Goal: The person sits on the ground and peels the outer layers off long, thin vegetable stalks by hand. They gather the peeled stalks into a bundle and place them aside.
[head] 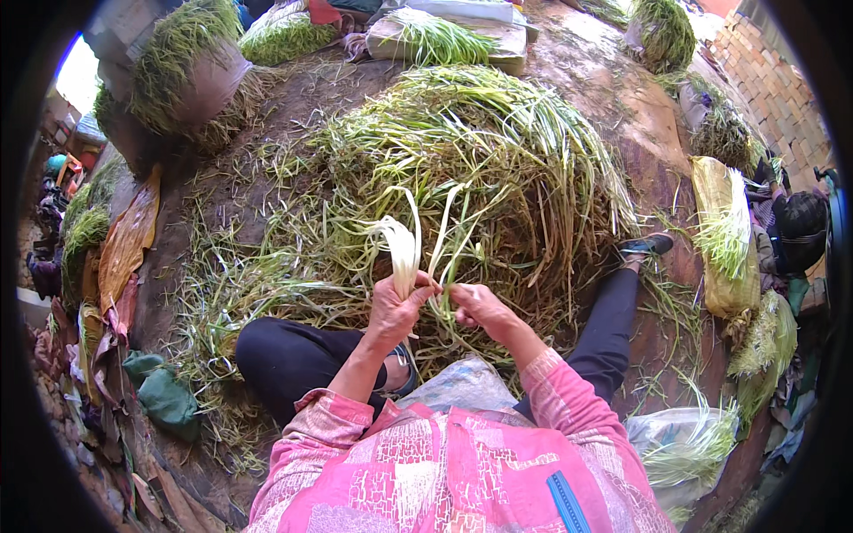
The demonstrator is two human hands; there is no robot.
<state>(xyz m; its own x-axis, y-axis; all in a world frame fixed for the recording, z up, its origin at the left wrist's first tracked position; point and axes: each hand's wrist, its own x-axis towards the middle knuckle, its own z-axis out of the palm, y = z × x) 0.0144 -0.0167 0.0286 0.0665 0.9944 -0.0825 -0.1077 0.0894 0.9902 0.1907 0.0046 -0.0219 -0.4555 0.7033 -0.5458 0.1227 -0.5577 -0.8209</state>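
Note:
My left hand is closed around a small bundle of pale, whitish plant stalks that stand up from the fist and curl over at the top. Close beside it, my right hand pinches a few green-white leafy stalks between thumb and fingers. The two hands nearly meet in front of my lap. Right behind them rises a large heap of long green leaves and stalks, with brown, drier strands hanging down its near side. Loose trimmings surround my folded leg.
Pale stalk bundles lie on a yellow sack and a white sack at right. Another bundle rests on a block at the back. Stuffed sacks stand back left. A dark green cloth lies at left. Another person sits far right.

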